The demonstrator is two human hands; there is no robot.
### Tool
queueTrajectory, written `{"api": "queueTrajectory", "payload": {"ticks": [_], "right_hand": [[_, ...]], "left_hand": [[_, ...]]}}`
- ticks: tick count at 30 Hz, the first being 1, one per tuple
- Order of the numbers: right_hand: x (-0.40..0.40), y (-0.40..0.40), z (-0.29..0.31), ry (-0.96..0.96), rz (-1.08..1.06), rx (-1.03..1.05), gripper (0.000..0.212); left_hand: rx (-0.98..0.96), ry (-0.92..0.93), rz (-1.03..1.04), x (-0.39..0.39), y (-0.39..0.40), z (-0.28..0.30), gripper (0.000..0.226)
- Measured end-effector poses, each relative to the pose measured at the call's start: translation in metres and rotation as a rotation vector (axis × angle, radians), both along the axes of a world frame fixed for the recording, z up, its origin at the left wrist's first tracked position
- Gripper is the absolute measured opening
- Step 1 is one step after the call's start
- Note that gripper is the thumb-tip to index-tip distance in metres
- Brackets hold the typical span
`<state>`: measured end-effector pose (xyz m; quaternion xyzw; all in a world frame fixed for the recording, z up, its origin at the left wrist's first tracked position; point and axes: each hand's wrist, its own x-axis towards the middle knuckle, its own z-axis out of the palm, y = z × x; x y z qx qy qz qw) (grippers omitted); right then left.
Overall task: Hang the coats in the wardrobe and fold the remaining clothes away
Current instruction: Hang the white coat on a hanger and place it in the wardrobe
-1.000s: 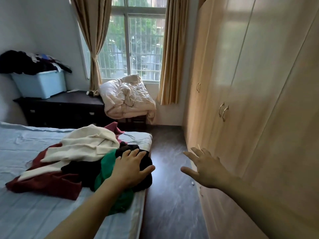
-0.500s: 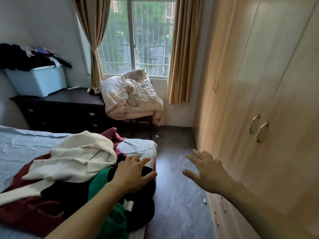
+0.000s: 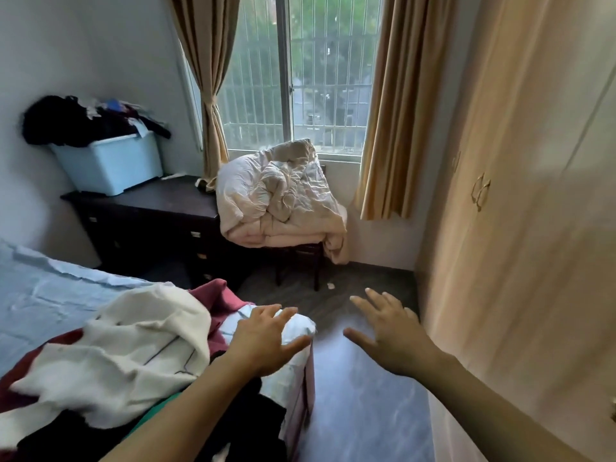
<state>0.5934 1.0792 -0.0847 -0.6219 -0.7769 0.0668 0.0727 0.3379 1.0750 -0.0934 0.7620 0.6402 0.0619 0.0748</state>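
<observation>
A heap of clothes lies on the near corner of the bed (image 3: 50, 295): a cream coat (image 3: 133, 355) on top, a dark red garment (image 3: 216, 295) under it, black clothing (image 3: 260, 425) and a strip of green at the bottom. My left hand (image 3: 266, 341) hovers over the bed corner beside the heap, fingers spread, holding nothing. My right hand (image 3: 390, 331) is stretched out over the floor, fingers apart and empty, just left of the light wooden wardrobe (image 3: 533, 261). The wardrobe doors are closed, with brass handles (image 3: 480, 191).
A crumpled beige duvet (image 3: 280, 198) sits on a dark chair under the window. A dark chest of drawers (image 3: 150, 225) carries a light blue bin (image 3: 110, 165) piled with dark clothes. A narrow strip of dark floor (image 3: 360, 411) runs between bed and wardrobe.
The view has advanced and lifted toward the window. My left hand has come off the black and green clothes to hover over the bed corner. The right hand stays open near the wardrobe.
</observation>
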Motion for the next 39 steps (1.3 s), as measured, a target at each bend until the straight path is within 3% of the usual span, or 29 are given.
{"api": "queueTrajectory", "payload": {"ticks": [10, 15, 19, 28, 31, 39], "right_hand": [[0.047, 0.220, -0.012, -0.052, 0.019, -0.085, 0.074], [0.054, 0.339, -0.009, -0.127, 0.093, -0.089, 0.074], [0.041, 0.425, -0.015, -0.082, 0.167, -0.074, 0.074], [-0.020, 0.594, -0.053, -0.023, 0.528, -0.137, 0.067], [-0.043, 0.640, -0.061, -0.022, 0.686, -0.178, 0.066], [-0.118, 0.685, -0.066, 0.010, 1.050, -0.206, 0.066]], "left_hand": [[0.036, -0.002, 0.022, 0.048, 0.227, -0.046, 0.078], [0.034, -0.031, 0.081, 0.054, 0.333, -0.047, 0.077], [0.018, -0.034, 0.147, 0.047, 0.390, -0.047, 0.077], [-0.096, -0.018, 0.519, 0.012, 0.478, -0.080, 0.076], [-0.103, -0.110, 0.723, 0.014, 0.491, -0.084, 0.075], [-0.079, -0.058, 1.095, 0.003, 0.471, -0.061, 0.071]]}}
